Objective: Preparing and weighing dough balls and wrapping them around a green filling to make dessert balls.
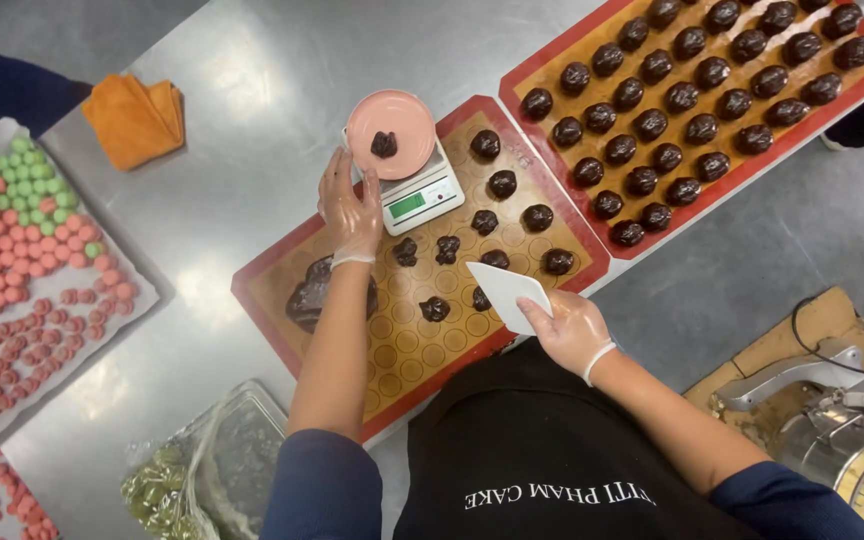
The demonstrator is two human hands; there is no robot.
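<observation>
My left hand (350, 208), in a thin clear glove, rests with fingers spread and nothing in its grasp, its fingertips against the near edge of the small white digital kitchen scale (418, 195). On the scale sits a round pink plastic dish (390, 120) carrying one dark chocolate lump (384, 145). My right hand (574, 330), also gloved, is clamped on a flat white plastic dough scraper (508, 292) held over the near corner of the brown silicone baking mat with a red border (422, 345). On that mat I count roughly a dozen small dark portions (500, 184) laid out on its printed circles, and at its left end the big dark mass of chocolate dough (314, 295) lies uncut. Most circles on this mat are unfilled, so I judge the portioning here under halfway. Beyond it, a second red-bordered mat (552, 72) is packed with rows of finished dark pieces. Further out on the steel bench (252, 120) lie a folded orange cloth (134, 118) and, at the left, a paper sheet of small pink and green sweets (22, 225).
</observation>
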